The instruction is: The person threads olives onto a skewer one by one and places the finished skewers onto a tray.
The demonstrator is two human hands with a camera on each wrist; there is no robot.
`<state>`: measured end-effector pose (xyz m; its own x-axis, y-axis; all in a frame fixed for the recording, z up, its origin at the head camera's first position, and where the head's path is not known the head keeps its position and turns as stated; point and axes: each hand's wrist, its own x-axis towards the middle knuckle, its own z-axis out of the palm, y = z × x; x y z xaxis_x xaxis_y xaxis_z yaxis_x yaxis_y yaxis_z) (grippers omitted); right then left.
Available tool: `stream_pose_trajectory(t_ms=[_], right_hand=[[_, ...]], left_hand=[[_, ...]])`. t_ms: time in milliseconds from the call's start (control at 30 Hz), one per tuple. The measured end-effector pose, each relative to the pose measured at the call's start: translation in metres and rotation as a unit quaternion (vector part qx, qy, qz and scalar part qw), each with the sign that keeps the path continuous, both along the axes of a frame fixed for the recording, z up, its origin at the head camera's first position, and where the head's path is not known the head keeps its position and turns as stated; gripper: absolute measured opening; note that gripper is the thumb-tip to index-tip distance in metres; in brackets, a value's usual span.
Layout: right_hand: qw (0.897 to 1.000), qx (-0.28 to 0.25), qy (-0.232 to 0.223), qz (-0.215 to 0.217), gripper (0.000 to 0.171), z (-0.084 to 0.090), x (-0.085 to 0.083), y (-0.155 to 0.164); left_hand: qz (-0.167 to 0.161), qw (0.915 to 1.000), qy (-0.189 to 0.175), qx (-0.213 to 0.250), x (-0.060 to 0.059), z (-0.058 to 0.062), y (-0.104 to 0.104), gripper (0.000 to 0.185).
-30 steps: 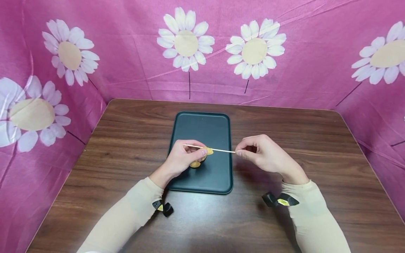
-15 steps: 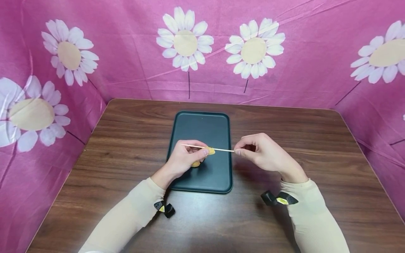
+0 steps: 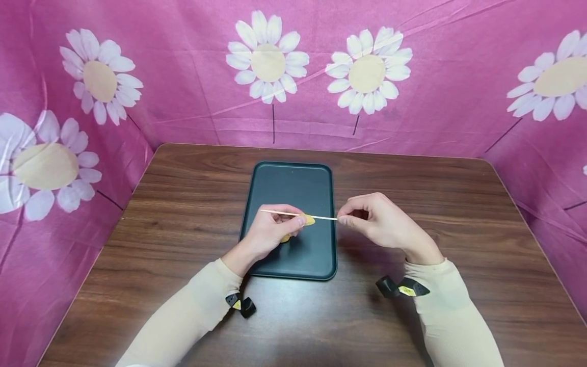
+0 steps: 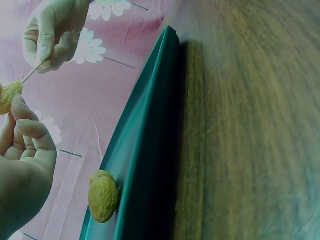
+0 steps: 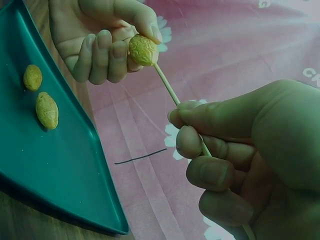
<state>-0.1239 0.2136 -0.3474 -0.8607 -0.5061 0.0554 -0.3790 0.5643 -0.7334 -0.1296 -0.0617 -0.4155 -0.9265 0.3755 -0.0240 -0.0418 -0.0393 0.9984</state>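
Tray (image 5: 70,165) holds two nuts (image 5: 46,110) (loose)

You face a dark wood-grain table (image 3: 440,204) | pink cloth walls (image 3: 183,102) printed with white daisies (image 3: 268,57) enclose three sides | even light

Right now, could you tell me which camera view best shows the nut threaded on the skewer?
The right wrist view: the nut fills the frame clearly, pinched by the left hand. The head view shows it small; the left wrist view catches only its edge.
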Motion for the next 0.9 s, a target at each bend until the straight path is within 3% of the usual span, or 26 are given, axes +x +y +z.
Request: stream_pose_trajectory(t_ms=[333, 900], right_hand=[[1.0, -0.006, 0.003, 0.002, 0.015, -0.0017, -0.0007, -0.0024], [1.0, -0.013, 0.005, 0.007, 0.015, -0.0033, -0.0019, -0.0057]], left_hand=[[-0.001, 0.9994, -0.003, 0.035, 0.0013, -0.0044, 0.0058, 0.021], [-0.006, 0.9997, -0.001, 0.023, 0.0025, -0.004, 0.0094, 0.021]])
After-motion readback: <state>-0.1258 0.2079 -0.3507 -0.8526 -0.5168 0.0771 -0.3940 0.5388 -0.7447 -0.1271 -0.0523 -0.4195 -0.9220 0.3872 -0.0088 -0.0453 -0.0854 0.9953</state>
